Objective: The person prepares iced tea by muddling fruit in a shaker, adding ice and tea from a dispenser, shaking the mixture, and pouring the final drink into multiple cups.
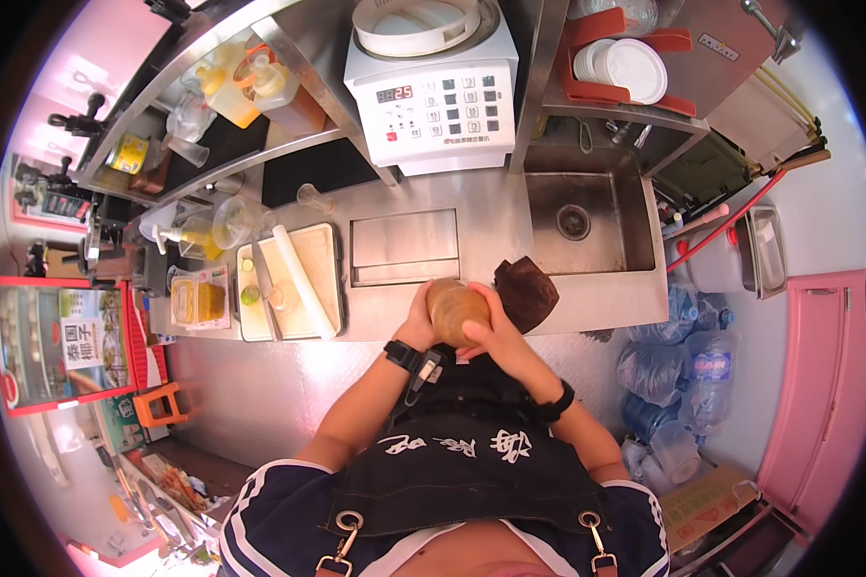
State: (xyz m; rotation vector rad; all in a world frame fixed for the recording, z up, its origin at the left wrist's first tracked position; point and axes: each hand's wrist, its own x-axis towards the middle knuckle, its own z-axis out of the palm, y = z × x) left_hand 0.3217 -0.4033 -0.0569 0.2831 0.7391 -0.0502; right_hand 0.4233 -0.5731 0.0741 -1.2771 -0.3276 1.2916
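A rounded tan-brown object [456, 310], perhaps a coconut or a wooden vessel, is held between both hands at the counter's front edge. My left hand [420, 317] grips one side of it; my right hand [496, 328] wraps the other, thumb on top. A crumpled dark brown cloth [525, 294] lies just right of my right hand. To the left, a cutting board [325, 249] bears a long knife [265, 288], a white cylindrical roll or rod [303, 281] and cut pieces of green citrus [250, 294].
A steel sink [577, 209] is at the right of the counter. Behind stands a white dispensing machine [436, 108] with buttons. A yellow-filled container [196, 301], a pump bottle [198, 238] and a clear cup [314, 198] stand to the left. Large water bottles [711, 375] are at the right.
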